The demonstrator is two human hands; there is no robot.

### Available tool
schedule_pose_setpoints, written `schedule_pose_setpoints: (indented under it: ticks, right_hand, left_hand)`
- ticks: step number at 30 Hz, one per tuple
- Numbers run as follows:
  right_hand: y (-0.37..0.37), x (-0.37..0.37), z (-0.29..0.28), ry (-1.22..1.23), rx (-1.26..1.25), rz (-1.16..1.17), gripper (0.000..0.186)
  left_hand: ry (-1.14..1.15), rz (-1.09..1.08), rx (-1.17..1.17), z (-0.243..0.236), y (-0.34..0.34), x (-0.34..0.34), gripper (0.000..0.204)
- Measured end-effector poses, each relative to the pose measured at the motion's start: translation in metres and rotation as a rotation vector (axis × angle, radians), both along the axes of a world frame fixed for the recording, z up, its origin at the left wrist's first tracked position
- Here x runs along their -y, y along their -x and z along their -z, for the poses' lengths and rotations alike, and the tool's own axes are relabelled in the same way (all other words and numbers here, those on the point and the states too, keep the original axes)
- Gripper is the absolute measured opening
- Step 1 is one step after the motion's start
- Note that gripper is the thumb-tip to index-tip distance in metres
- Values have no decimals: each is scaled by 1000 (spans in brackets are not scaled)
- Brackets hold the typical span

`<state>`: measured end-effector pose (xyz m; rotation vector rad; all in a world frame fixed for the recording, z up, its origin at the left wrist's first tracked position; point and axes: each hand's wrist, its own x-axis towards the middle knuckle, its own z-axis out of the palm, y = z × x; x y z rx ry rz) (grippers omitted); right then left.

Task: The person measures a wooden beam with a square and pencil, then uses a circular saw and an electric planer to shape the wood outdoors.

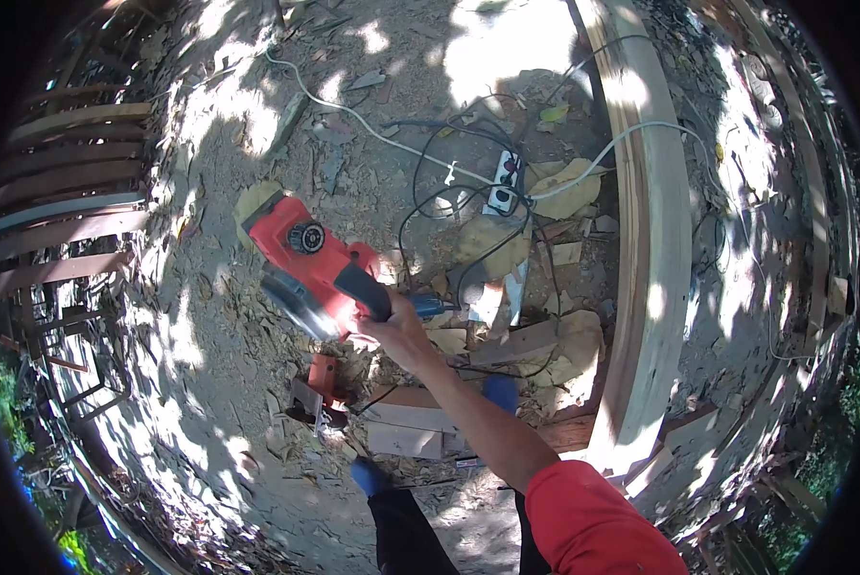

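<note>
**A:** I'm looking down through the head camera, the only view I have. The right hand [392,326] is wrapping around the black handle of a red electric planer [310,259], carrying it in the air above the chip-strewn ground [219,383], out in front of the person's blue shoes [368,474].

**B:** And the other hand?

**A:** I'm not seeing the left hand anywhere in this picture, so I cannot tell what it is doing. Only the right arm, in a red sleeve [593,522], is coming in from the lower edge.

**B:** How is the tool likely to handle?

**A:** I'm judging it heavy and rigid: a motor housing in hard plastic over a metal sole, front-loaded, so it is probably pulling down at the nose. The black handle is the place to hold it; the round knob on the front looks like the spot for a second hand. I'd keep fingers off the underside, where the cutter sits.

**B:** Anything dragging on it?

**A:** A dark cable [468,259] is trailing toward a white power strip [504,182], though in this dappled light I may be mixing up which cord is which. A smaller orange tool [320,383] is lying below the planer, and a long pale timber beam [646,240] is running along the right.
</note>
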<state>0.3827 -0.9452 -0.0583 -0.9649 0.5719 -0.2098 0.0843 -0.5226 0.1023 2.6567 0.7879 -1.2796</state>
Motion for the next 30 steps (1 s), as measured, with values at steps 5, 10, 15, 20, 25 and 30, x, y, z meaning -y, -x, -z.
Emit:
schedule_pose_setpoints:
  ticks: [5, 10, 15, 20, 25, 30]
  right_hand:
    - [46, -70, -172, -710, 319, 186, 43]
    - [136, -100, -265, -839, 128, 707, 41]
    - [253, -177, -305, -763, 71, 1267, 31]
    - [391, -279, -344, -869, -14, 1633, 19]
    - [519, -377, -378, -996, -247, 1757, 21]
    - [659, -444, -342, -874, -733, 1481, 24]
  left_hand:
    - [162, 108, 77, -11, -60, -43, 51]
    - [417, -13, -56, 21, -149, -58, 51]
    - [755, -185, -319, 10, -183, 28, 60]
    - [851, -171, -571, -9, -134, 99, 83]
    - [851, -256, -848, -1, -43, 140, 89]
    - [1090, -786, -763, -9, 5, 155, 60]
